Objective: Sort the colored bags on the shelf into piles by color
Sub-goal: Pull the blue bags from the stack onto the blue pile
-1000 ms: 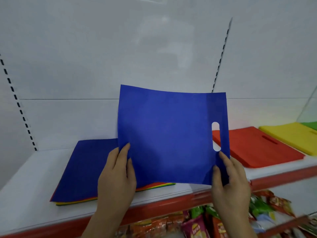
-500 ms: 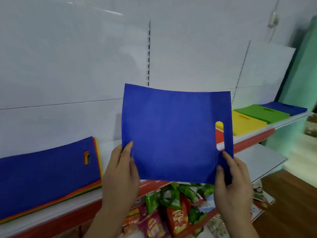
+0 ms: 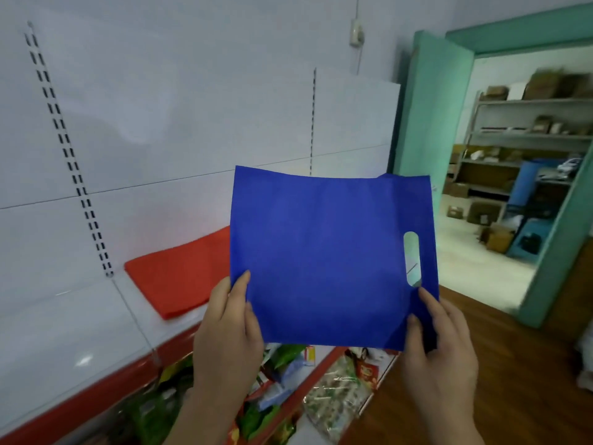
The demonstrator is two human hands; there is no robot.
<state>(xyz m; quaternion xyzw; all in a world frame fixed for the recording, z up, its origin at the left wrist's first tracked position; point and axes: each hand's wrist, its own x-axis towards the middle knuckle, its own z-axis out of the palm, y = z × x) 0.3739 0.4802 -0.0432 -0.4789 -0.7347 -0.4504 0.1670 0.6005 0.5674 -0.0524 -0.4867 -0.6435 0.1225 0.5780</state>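
Above white shelf point(image 3: 80, 332), blue bag point(image 3: 324, 255) pinched by left hand point(image 3: 227, 335), right hand point(image 3: 439, 345), red pile point(image 3: 173, 277) behind

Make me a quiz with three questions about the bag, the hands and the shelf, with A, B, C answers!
1. Where is the red pile?
A. on the white shelf
B. on the floor
C. in the left hand

2. What colour is the bag being held?
A. yellow
B. green
C. blue

3. How is the blue bag held?
A. lying flat on the shelf
B. held up by both hands
C. hanging from a hook

Answers:
1 A, the pile lies on the shelf to the left of the bag.
2 C, the whole bag is blue.
3 B, the left hand and right hand pinch its lower corners.
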